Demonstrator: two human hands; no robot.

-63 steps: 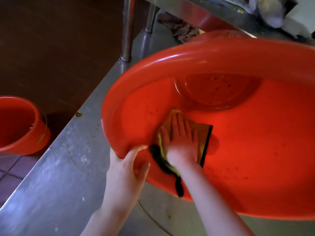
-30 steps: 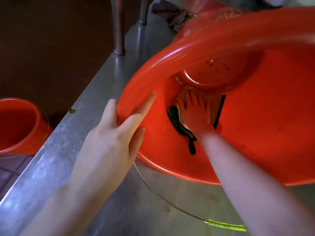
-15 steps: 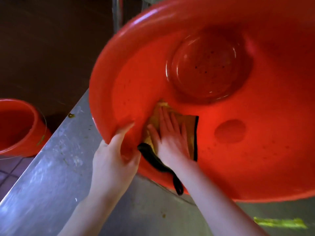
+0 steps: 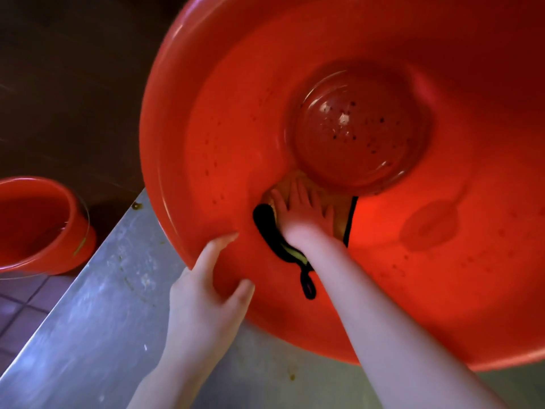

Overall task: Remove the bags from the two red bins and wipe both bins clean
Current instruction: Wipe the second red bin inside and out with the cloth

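A big red bin (image 4: 224, 119) lies tilted on its side on the steel table, its mouth facing me. Dark specks dot its round bottom. My left hand (image 4: 203, 296) grips the near rim, thumb inside the wall. Deep inside, my right hand (image 4: 303, 214) lies flat on a yellow cloth with black edging (image 4: 342, 214), pressing it against the inner wall just below the bottom. A black strip of the cloth hangs toward the rim. A second red bin (image 4: 38, 225) stands upright on the floor at the left.
The steel table (image 4: 97, 329) runs diagonally, its left edge dropping to a tiled floor (image 4: 14, 314). Small yellowish crumbs and smears lie on the table near the bin. Dark floor lies behind at the upper left.
The bin has tipped more toward me and fills more of the view. My right hand has slid the cloth deeper, up to the bottom's edge. My left hand keeps hold of the rim.
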